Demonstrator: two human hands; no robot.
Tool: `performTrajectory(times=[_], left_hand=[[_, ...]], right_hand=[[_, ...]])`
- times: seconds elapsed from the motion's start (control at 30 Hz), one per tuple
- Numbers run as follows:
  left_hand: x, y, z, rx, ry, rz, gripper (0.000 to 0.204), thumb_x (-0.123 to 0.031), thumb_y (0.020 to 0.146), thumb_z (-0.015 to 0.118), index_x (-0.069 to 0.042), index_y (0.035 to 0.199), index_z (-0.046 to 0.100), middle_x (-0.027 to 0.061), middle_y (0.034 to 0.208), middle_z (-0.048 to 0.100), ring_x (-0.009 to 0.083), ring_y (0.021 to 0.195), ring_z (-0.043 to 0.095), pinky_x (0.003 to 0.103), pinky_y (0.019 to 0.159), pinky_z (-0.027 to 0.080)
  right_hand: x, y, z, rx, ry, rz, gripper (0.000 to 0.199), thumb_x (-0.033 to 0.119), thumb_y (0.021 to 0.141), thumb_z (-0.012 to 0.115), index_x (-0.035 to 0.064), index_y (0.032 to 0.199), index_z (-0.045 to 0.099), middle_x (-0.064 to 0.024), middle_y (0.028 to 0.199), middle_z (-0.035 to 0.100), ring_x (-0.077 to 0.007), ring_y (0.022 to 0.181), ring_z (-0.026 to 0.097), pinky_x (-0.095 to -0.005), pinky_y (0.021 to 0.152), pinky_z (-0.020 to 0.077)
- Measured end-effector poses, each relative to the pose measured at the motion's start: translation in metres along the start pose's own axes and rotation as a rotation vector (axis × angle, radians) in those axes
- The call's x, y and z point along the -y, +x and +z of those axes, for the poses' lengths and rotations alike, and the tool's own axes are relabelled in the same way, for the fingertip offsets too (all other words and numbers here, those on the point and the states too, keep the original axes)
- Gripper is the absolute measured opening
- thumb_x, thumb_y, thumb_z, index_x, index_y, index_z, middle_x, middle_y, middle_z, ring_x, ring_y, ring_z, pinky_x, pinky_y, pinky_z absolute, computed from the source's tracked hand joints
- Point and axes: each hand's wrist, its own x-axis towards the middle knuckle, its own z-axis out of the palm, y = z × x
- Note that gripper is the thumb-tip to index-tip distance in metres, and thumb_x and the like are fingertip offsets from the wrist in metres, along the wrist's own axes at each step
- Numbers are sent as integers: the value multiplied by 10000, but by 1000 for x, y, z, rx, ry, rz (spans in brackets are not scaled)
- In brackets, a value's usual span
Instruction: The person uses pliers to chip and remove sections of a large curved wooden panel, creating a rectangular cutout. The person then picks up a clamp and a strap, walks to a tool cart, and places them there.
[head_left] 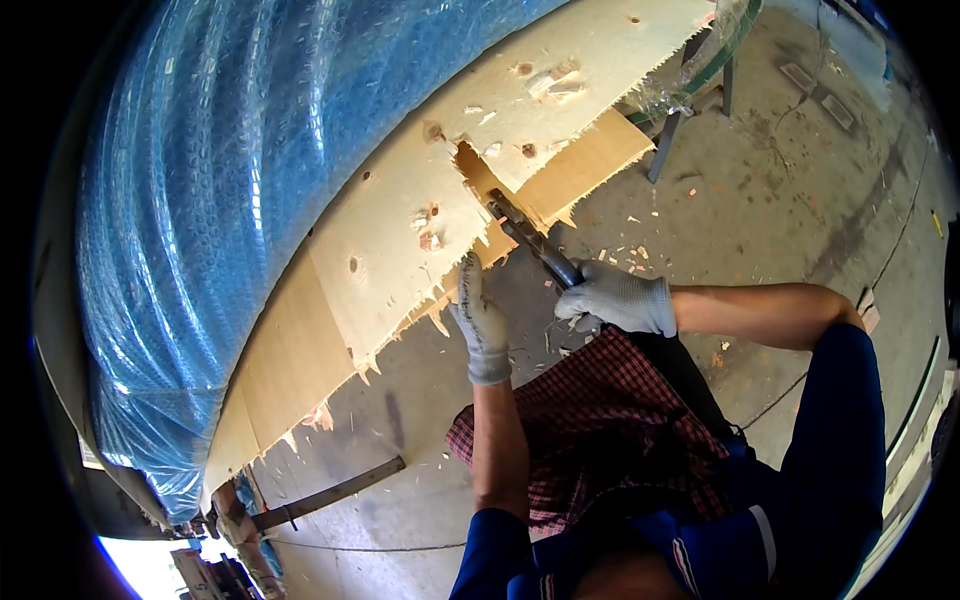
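Tool (541, 248) in right hand (612, 296) at plywood (385, 235)

This looks like a workshop or industrial hall, its stained grey floor (860, 190) strewn with wood chips (637, 252). Splintered plywood (390, 220), bulky blue bubble wrap (200, 210) on the left and a metal stand (666, 145) at far right show it.

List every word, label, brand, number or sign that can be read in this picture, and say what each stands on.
None: no text can be read anywhere in this view.
Plywood: no lettering visible.
Bubble wrap: no lettering visible.
Dark metal bar in the right hand: no readable marking.
Gloved left hand: dark smudges, no letters.
Clutter at the lower left: too small and blurred to tell.
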Motion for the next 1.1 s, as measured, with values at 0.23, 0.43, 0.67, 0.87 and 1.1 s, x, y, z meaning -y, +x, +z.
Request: performTrajectory(times=[0.23,0.43,0.67,0.87,1.1], left_hand=[[20,-1,-9,-23,63,107,435,77,864,388,-11,1267,522,95,1091,594,150,839,544,216,718,433],[-24,-2,7,38,-246,112,383,43,894,402,-10,1247,541,8,811,472,96,625,368,207,572,375],[-47,0,11,30,-452,-43,337,19,897,432,7,1212,551,-5,760,485,92,625,362,204,574,369],[-36,6,8,29,-2,470,359,52,879,476,-7,1229,536,64,991,587,129,826,555,259,714,468],[-47,3,9,58,-484,78,285,-126,939,482,-1,1192,526,83,1117,559,158,968,561,313,817,481]], right_hand=[[5,-9,18,77,210,-81,189,116,802,596,45,912,459,27,717,445,-54,630,443,-230,575,438],[-11,9,14,-130,91,-100,201,214,828,626,69,816,488,20,675,440,-86,618,467,-283,607,468],[-44,38,15,-104,163,-315,181,223,840,603,41,839,603,0,668,537,-101,594,518,-270,543,418],[-77,60,24,143,461,-362,263,191,829,605,20,1029,600,-16,792,572,-81,696,544,-233,564,427],[-60,52,18,-132,22,-397,227,128,795,602,30,996,560,-33,738,549,-86,641,538,-238,570,421]])
